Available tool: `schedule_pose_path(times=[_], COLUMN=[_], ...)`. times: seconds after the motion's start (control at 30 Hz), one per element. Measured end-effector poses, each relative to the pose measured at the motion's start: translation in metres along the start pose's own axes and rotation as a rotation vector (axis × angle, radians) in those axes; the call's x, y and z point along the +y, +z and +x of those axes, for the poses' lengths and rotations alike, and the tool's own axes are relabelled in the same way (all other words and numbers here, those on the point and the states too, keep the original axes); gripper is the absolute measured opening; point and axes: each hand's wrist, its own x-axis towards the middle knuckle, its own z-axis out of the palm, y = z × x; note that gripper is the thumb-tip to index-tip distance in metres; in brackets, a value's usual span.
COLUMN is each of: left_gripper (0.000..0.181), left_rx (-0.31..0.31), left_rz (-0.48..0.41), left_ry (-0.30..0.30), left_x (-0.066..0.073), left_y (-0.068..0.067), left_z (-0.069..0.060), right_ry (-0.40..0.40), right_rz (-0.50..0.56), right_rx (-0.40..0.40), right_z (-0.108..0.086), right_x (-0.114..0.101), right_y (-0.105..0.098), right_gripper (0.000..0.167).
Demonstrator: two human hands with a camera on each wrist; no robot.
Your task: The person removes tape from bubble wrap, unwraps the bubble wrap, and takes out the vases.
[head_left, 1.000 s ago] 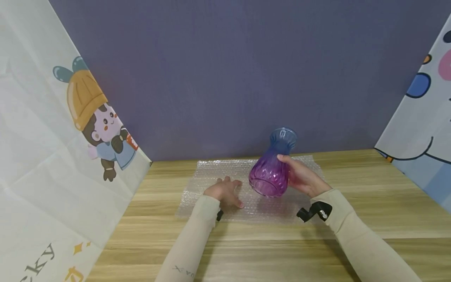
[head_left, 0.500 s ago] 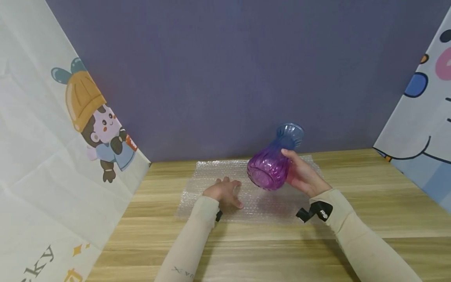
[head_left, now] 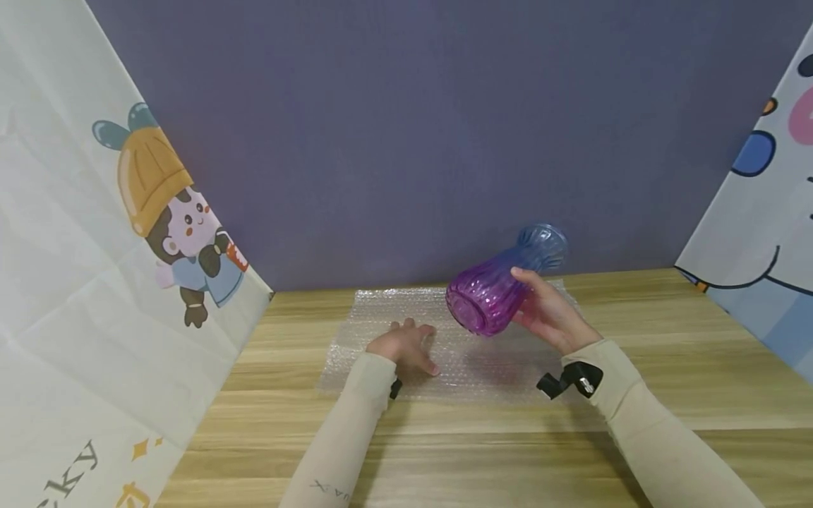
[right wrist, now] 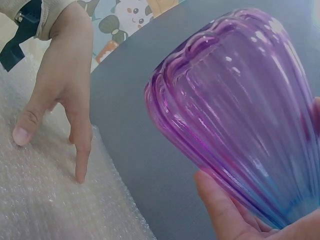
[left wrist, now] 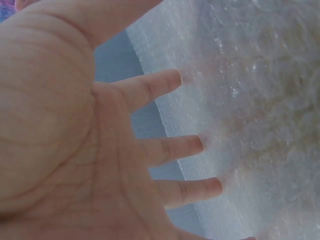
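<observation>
A ribbed glass vase point(head_left: 489, 293), magenta at the base and fading to blue at the flared rim, is held above the table by my right hand point(head_left: 551, 316). Thumb and fingers grip its body, and it tilts with the rim up to the right and the base toward the lower left. In the right wrist view the vase point(right wrist: 235, 110) fills much of the frame. My left hand point(head_left: 404, 346) rests fingers spread on a sheet of bubble wrap point(head_left: 381, 310). Its fingertips touch the bubble wrap point(left wrist: 260, 125) in the left wrist view.
Beneath the sheet is a wood-grain table point(head_left: 444, 451). A grey-purple wall point(head_left: 406, 141) stands at the table's back edge. White cloths with cartoon prints hang on the left point(head_left: 76, 282) and right. Each wrist wears a black strap mount point(head_left: 574, 379).
My right hand has tipped the vase further over, its rim swinging right and its base rising slightly. The left hand has stayed in place on the bubble wrap.
</observation>
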Motion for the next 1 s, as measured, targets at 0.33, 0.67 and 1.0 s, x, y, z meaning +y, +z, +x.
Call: schedule_pose_path(times=[0.33,0.67,1.0], left_gripper=[0.096,0.096,0.095], left_rx=[-0.001,0.003,0.001], left_rz=[0.02,0.025,0.019], left_ry=[-0.005,-0.012,-0.014], left_x=[0.0002,0.0011,0.0006], left_y=[0.0008,0.0011,0.0019], left_z=[0.002,0.0025,0.0036], right_ry=[-0.004,-0.004,-0.014], right_rz=[-0.088,-0.055,-0.038], right_rx=[0.011,0.026,0.032], right_z=[-0.004,-0.0044,-0.0045], right_x=[-0.0021,-0.0023,-0.0043], right_y=[0.0012,0.0003,0.0004], right_gripper=[0.023,0.011,0.009])
